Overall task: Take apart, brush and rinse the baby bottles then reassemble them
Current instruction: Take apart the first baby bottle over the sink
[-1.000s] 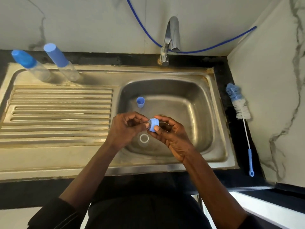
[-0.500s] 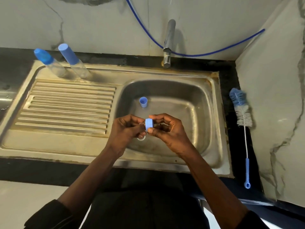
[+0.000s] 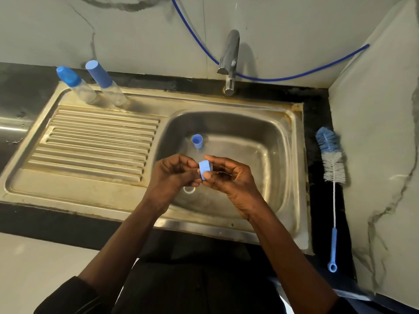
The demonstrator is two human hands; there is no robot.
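Over the steel sink basin (image 3: pixel 267 141), both hands meet on a small blue bottle collar (image 3: pixel 205 169). My right hand (image 3: pixel 229 177) pinches the collar between thumb and fingers. My left hand (image 3: pixel 172 175) has its fingertips curled against the collar's left side; what they grip there is hidden. A blue cap (image 3: pixel 197 141) stands open end up on the basin floor behind the hands. A clear ring-shaped part (image 3: pixel 189 189) lies on the basin floor under my left hand. Two capped clear bottles (image 3: pixel 77 86) (image 3: pixel 106 86) stand at the back of the drainboard.
A blue-and-white bottle brush (image 3: pixel 331 164) lies on the black counter right of the sink. The chrome tap (image 3: pixel 230 57) stands behind the basin with no water running. A blue hose (image 3: pixel 294 75) runs along the wall. The ribbed drainboard (image 3: pixel 97 143) is on the left.
My hands have turned the blue collar slightly between them, staying over the basin. The camera view has shifted back and to the right.
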